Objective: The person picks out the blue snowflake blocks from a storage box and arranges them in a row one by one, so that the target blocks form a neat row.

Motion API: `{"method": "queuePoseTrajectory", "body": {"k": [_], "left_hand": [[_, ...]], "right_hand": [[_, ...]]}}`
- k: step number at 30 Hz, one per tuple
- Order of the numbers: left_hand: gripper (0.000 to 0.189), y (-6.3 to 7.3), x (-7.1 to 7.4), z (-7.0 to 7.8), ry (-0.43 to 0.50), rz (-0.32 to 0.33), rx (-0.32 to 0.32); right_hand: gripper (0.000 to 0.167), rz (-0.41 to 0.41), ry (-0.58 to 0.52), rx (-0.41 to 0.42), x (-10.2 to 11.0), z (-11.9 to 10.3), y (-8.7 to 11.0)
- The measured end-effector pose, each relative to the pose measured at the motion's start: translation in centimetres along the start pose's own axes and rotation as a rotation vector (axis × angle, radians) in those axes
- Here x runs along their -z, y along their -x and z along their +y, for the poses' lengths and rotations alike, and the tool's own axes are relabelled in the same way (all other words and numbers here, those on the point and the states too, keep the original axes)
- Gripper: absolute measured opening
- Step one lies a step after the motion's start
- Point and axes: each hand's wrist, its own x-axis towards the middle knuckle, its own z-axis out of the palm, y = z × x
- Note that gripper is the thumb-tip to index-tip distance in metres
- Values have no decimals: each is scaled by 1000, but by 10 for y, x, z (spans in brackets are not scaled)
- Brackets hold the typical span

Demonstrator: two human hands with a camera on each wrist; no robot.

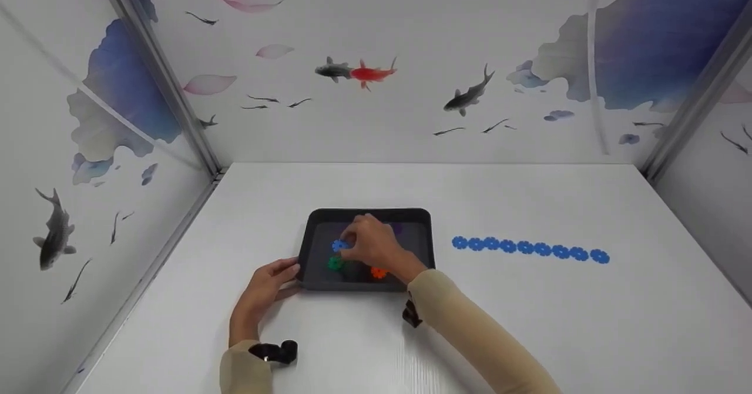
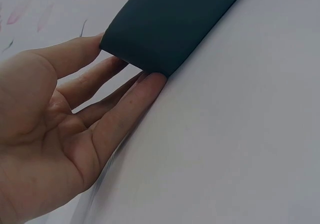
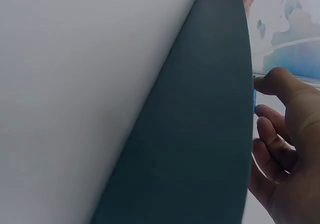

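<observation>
My right hand (image 1: 369, 241) is over the black tray (image 1: 352, 287), its thumb and index finger pinching a blue flower-shaped disc (image 1: 338, 245). In the right wrist view, only a sliver of the blue disc (image 3: 254, 100) shows past the tray wall (image 3: 190, 109), between the thumb and index finger. A green flower-shaped disc (image 1: 335, 263) and an orange one (image 1: 379, 272) lie in the tray. Purple shows at the far side, partly behind the hand. My left hand (image 1: 264, 291) touches the tray's left side with extended fingers; in the left wrist view, the thumb meets the rim.
Right of the tray, a row of several blue flower-shaped discs (image 1: 526, 247) stretches across the white table (image 1: 505, 323). White panels (image 1: 411, 130) printed with fish and petals enclose the table at the back and sides.
</observation>
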Motion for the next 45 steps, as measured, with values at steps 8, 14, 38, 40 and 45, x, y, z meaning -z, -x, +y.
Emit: {"method": "queuePoseTrajectory", "body": {"k": [8, 14, 38, 40, 45], "left_hand": [[49, 1, 2, 2, -14, 3, 2], [46, 2, -1, 2, -4, 8, 2], [48, -1, -1, 1, -12, 6, 29], [50, -1, 0, 0, -15, -2, 24], [50, 0, 0, 0, -22, -3, 19]], "right_hand": [[27, 26, 57, 27, 23, 13, 11], [30, 49, 77, 26, 38, 26, 20], [25, 142, 36, -124, 82, 79, 62], [24, 161, 17, -123, 86, 84, 68], [26, 211, 25, -117, 96, 97, 86]]}}
